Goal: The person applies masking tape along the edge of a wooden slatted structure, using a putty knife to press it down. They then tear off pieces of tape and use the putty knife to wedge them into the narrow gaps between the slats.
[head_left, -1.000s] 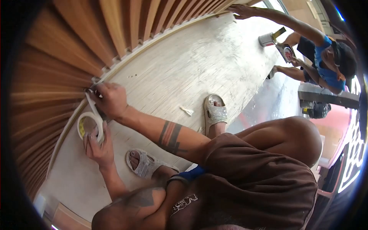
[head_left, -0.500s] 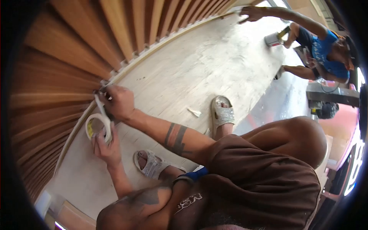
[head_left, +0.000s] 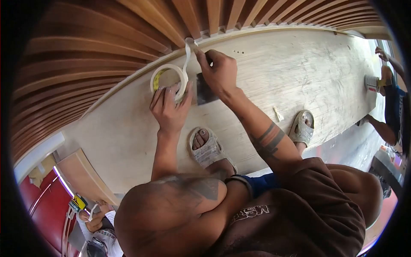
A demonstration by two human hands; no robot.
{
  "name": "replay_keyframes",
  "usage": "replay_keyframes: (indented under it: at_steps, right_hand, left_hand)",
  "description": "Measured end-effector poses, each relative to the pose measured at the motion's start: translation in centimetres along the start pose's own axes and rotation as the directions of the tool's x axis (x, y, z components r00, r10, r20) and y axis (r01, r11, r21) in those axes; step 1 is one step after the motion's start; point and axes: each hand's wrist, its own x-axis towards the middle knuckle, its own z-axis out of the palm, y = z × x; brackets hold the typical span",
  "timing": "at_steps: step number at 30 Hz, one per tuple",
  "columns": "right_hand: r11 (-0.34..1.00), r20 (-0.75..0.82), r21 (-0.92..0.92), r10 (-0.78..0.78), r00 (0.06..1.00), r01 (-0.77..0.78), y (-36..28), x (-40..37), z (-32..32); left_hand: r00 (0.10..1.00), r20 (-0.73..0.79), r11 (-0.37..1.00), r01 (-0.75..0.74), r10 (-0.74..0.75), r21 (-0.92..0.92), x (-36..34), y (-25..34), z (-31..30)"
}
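A roll of masking tape (head_left: 181,73), cream with a yellow inner core, is gripped from below by my left hand (head_left: 170,107). From it a pale strip runs up to the trim at the foot of the wooden slats (head_left: 165,25). My right hand (head_left: 219,70) is curled, its fingertips pinched right at the strip's upper end. Beneath the right palm a dark square flat piece (head_left: 205,91) shows against the plywood, partly hidden by the hand.
Pale plywood (head_left: 265,77) spreads below the curved slats, with my sandalled feet on it. A small whitish scrap (head_left: 278,114) lies near the right sandal (head_left: 302,127). A co-worker holds a paint can (head_left: 371,83) at far right; another person (head_left: 100,227) is at lower left.
My view has swung left, so the hands and tape appear farther right and a person at lower left has come into view. The tape roll remains in my left hand.
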Motion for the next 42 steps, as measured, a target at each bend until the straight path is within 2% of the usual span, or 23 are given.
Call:
replay_keyframes:
  at_steps: [1, 3, 5, 8, 9, 12, 15, 17, 19, 21, 24, 25, 27, 28, 29, 31, 32, 33, 36, 37, 39, 41, 42]
  right_hand:
    - [1.000, 0.012, 0.001, -0.003, 1.000, 0.003, 0.3, -0.1, -0.2]
    - [0.977, 0.224, 0.089, 0.171, 0.960, -0.195, 0.9, -0.3, -0.4]
    - [0.978, 0.331, 0.053, 0.171, 0.928, -0.199, 0.7, -0.1, -1.7]
    - [0.952, 0.526, -0.051, 0.282, 0.802, -0.302, 0.8, 0.3, -2.7]
    - [0.953, 0.531, -0.054, 0.280, 0.800, -0.298, 1.2, 0.3, -2.8]
    - [0.898, 0.622, -0.327, 0.439, 0.649, -0.295, 1.2, 0.1, -3.8]
    - [0.873, 0.625, -0.407, 0.481, 0.614, -0.269, 2.6, -1.1, -4.5]
    - [0.866, 0.582, -0.451, 0.469, 0.664, -0.216, 3.7, -1.9, -4.6]
    - [0.828, 0.582, -0.530, 0.512, 0.632, -0.183, 4.2, -2.0, -5.4]
    - [0.854, 0.644, -0.511, 0.459, 0.612, -0.103, 4.9, -1.8, -6.3]
    - [0.877, 0.825, -0.460, 0.363, 0.433, 0.140, 6.6, -1.4, -7.4]
    - [0.876, 0.821, -0.463, 0.368, 0.437, 0.133, 7.2, -1.2, -8.2]
    - [0.934, 0.957, -0.270, 0.235, 0.170, 0.234, 7.4, -0.7, -9.5]
    - [0.919, 0.944, -0.328, 0.327, 0.040, 0.217, 6.3, -0.1, -10.3]
    - [0.920, 0.944, -0.329, 0.328, 0.041, 0.214, 6.8, 0.0, -10.6]
    - [0.983, 0.968, -0.158, 0.173, -0.184, 0.096, 6.5, 0.7, -11.5]
    - [0.981, 0.964, -0.138, 0.164, -0.209, 0.133, 6.3, 1.2, -12.0]
    - [0.982, 0.965, -0.142, 0.166, -0.204, 0.127, 6.5, 1.4, -12.4]
    - [0.957, 0.989, 0.131, -0.108, 0.104, -0.260, 5.6, 2.1, -14.1]
    - [0.964, 0.973, 0.177, -0.142, 0.183, -0.196, 4.5, 2.9, -14.6]
    - [0.887, 0.881, 0.328, -0.162, 0.445, -0.325, 2.9, 3.1, -14.8]
    - [0.896, 0.697, 0.399, -0.159, 0.699, -0.193, 1.4, 2.9, -14.3]
    - [0.839, 0.524, 0.513, -0.139, 0.840, -0.181, 1.3, 2.1, -12.8]
  left_hand:
    - [1.000, -0.003, 1.000, -0.007, 0.007, -0.004, 0.0, 0.0, 0.0]
    - [1.000, -0.017, 1.000, 0.006, -0.006, -0.011, 0.1, -0.1, 0.1]
    - [0.999, -0.030, 1.000, 0.021, -0.022, -0.015, -0.1, -0.2, 0.1]
    - [0.999, -0.028, 0.998, 0.046, -0.047, -0.040, 0.1, -0.1, 0.0]
    - [0.999, -0.022, 0.998, 0.049, -0.049, -0.032, 0.1, -0.1, -0.1]
    - [0.998, -0.021, 0.998, 0.059, -0.059, -0.030, 0.1, -0.3, 0.0]
    - [0.997, -0.027, 0.997, 0.070, -0.071, -0.042, 0.1, -0.4, 0.1]
    - [0.996, -0.032, 0.996, 0.082, -0.083, -0.042, 0.0, -0.4, -0.1]
    - [0.996, -0.017, 0.993, 0.087, -0.089, -0.075, 0.0, -0.6, -0.1]
    - [0.996, -0.020, 0.994, 0.087, -0.089, -0.068, -0.1, -0.8, 0.0]
    - [0.996, -0.034, 0.995, 0.077, -0.079, -0.067, 0.0, -0.8, 0.4]
    - [0.996, -0.048, 0.995, 0.075, -0.078, -0.060, 0.0, -0.8, 0.5]
    - [0.997, -0.037, 0.995, 0.071, -0.073, -0.064, 0.1, -0.8, 0.5]
    - [0.997, -0.029, 0.996, 0.071, -0.073, -0.060, 0.0, -0.8, 0.5]
    - [0.997, -0.027, 0.996, 0.069, -0.071, -0.062, -0.1, -0.9, 0.5]
    - [0.997, -0.038, 0.996, 0.063, -0.065, -0.067, -0.2, -1.3, 0.6]
    - [0.998, -0.033, 0.996, 0.058, -0.060, -0.073, -0.2, -1.5, 0.6]
    - [0.998, -0.038, 0.997, 0.043, -0.046, -0.070, -0.1, -1.6, 0.6]
    - [0.999, -0.031, 0.997, 0.040, -0.043, -0.071, 0.0, -1.6, 0.4]
    - [0.998, -0.019, 0.996, 0.055, -0.056, -0.069, 0.1, -1.5, 0.2]
    - [0.998, -0.023, 0.996, 0.056, -0.058, -0.072, 0.1, -1.5, 0.1]
    - [0.997, -0.026, 0.996, 0.066, -0.067, -0.064, 0.1, -1.6, -0.1]
    - [0.996, -0.023, 0.994, 0.083, -0.085, -0.071, 0.0, -1.6, 0.0]
